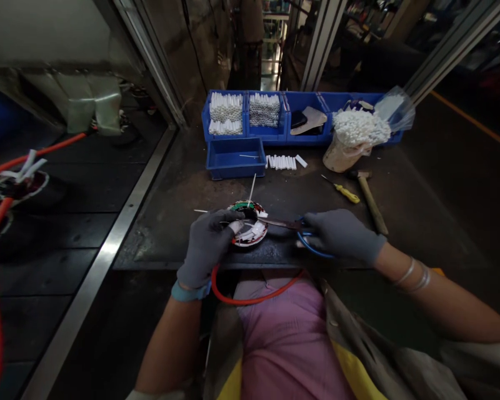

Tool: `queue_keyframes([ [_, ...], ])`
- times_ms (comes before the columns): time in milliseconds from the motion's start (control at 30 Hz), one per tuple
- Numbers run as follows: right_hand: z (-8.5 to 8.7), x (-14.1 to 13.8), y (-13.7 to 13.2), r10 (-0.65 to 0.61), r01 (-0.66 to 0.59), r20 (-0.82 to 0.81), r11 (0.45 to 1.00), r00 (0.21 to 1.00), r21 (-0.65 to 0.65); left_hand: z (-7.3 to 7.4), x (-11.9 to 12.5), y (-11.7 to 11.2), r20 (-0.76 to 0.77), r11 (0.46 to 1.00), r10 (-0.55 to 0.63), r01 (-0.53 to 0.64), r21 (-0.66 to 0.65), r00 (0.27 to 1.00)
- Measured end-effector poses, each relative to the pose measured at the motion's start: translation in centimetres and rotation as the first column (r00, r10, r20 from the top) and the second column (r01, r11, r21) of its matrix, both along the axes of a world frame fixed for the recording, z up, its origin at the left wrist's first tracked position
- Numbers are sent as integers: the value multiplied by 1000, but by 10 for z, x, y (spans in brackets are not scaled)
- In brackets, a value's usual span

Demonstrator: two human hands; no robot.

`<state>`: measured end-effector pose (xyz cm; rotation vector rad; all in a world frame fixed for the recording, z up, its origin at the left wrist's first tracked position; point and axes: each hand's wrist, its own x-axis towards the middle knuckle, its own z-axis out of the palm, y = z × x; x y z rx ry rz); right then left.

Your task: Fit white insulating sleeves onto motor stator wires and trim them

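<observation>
My left hand, in a grey glove, grips a round wire-wound coil with green, red and white windings and white sleeves tucked into it. A red lead loops down from the coil towards my lap. My right hand, also gloved, holds blue-handled scissors. Their dark blades reach across to the coil's edge, near my left fingers. A thin white sleeve sticks up from the coil. My hands hide part of the coil.
A dark workbench holds blue parts bins of white sleeves, a small blue bin, loose sleeves, a bag of white tubes, a yellow screwdriver and a hammer. Finished coils with red leads lie left.
</observation>
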<state>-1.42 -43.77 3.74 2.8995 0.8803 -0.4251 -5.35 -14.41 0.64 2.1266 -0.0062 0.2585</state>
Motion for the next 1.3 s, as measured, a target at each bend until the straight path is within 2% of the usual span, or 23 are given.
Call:
queue_keyframes([
  [67,4,-8,-2,8,-9,12,999,1000,36,3,-1,0,25,998,-13,14,-58,1000],
  [167,12,-16,16,14,-17,60,999,998,48,11,3,-9,110,996,-88,85,32,990],
  [267,13,-13,33,53,-55,103,998,993,23,17,6,-14,151,980,-183,169,101,972],
  [333,9,-8,32,72,-72,52,997,996,-2,17,5,-10,136,983,-183,181,26,974],
  [433,3,-5,19,60,-60,-38,998,997,-7,12,3,6,35,975,-108,113,-191,994],
  [533,4,-10,16,53,-52,-20,998,998,43,10,4,16,-50,951,-98,79,-300,994],
  [667,12,-16,41,60,-61,30,997,998,46,19,10,8,-55,956,-179,160,-244,982],
  [767,12,-10,51,126,-129,47,989,991,67,28,11,3,-75,955,-223,202,-216,972],
  [867,1,1,41,134,-128,-56,988,989,89,33,9,10,-94,948,-230,201,-245,969],
  [933,-14,6,29,106,-77,-179,984,978,162,36,14,20,-104,961,-206,181,-211,973],
  [1033,-40,5,19,83,50,-347,933,934,356,42,48,33,23,988,-44,47,-150,999],
  [1100,-56,0,20,30,131,-365,903,930,410,42,88,39,219,983,97,-59,-174,971],
  [1133,-62,-3,22,-3,155,-345,897,939,413,39,111,41,288,981,126,-77,-176,949],
  [1167,-66,-6,24,-29,166,-316,894,948,416,35,133,43,276,988,110,-74,-138,955],
  [1233,-69,-11,27,-44,168,-280,883,959,437,22,170,47,108,999,39,-35,-38,993],
  [1300,-69,-15,24,-32,163,-276,869,961,468,7,188,52,16,998,17,-18,60,1000],
])
